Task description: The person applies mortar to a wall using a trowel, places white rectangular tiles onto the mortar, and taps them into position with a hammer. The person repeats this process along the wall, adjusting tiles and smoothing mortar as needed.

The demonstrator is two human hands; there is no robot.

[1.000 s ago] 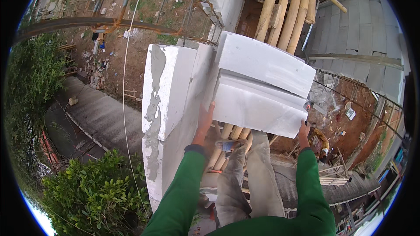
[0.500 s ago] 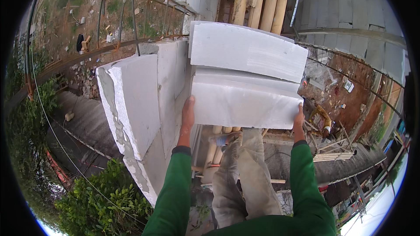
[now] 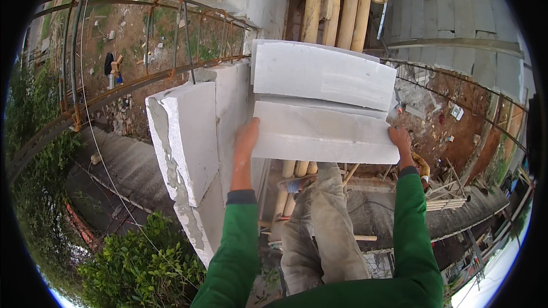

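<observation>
A long white lightweight concrete block [image 3: 322, 137] spans the space between my hands. My left hand [image 3: 246, 140] is closed on its left end, and my right hand [image 3: 402, 140] grips the right end. Some of the fingers on both hands are hidden by the block. Just beyond it lies another white block [image 3: 325, 74], with further block edges showing beneath and behind. Left of my left hand stands a block wall [image 3: 188, 140], with grey mortar [image 3: 166, 120] smeared along its near end face.
Bamboo poles [image 3: 342, 8] run away beyond the blocks, and more pass under my legs. Rusty steel rebar [image 3: 137, 77] arcs across the left, with a thin cord hanging near it. Far below are ground with debris, a grey roof [image 3: 108, 177] and green foliage [image 3: 140, 254].
The held block has tipped, so its upper face shows more, and its right end is slightly lower. My right hand has shifted a little to the right. The whole view has turned slightly.
</observation>
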